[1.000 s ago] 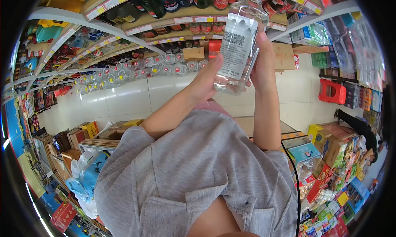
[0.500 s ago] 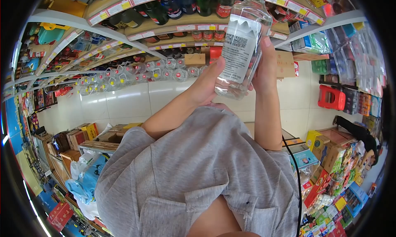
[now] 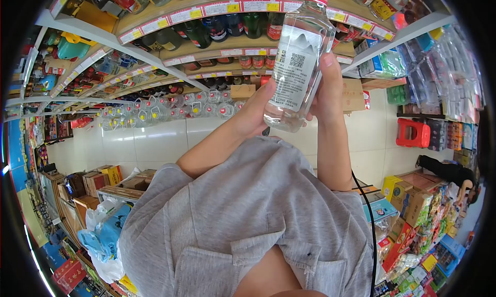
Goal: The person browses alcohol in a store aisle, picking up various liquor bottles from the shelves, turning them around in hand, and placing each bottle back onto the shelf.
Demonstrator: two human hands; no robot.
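Note:
A clear glass bottle (image 3: 315, 36) with a red and white cap is held in front of my chest, tilted with its neck to the upper right. Its white back label (image 3: 292, 64), printed with a QR code and small text, faces me. My left hand (image 3: 257, 111) grips the lower left side, thumb along the glass. On the right side my right hand (image 3: 326, 87) is wrapped round it, thumb near the label's edge and fingers behind. The fingers at the back of the bottle are mostly hidden.
Wooden shelves (image 3: 217, 10) with price tags hold rows of bottles ahead. Large clear jugs (image 3: 155, 111) stand on the tiled floor at left. A red stool (image 3: 413, 133) is at right, near stacked goods. A person in black (image 3: 447, 170) is at far right.
The bottle and both hands have shifted slightly left and down in the view. More of the upper shelf shows. My grip on the bottle stays the same.

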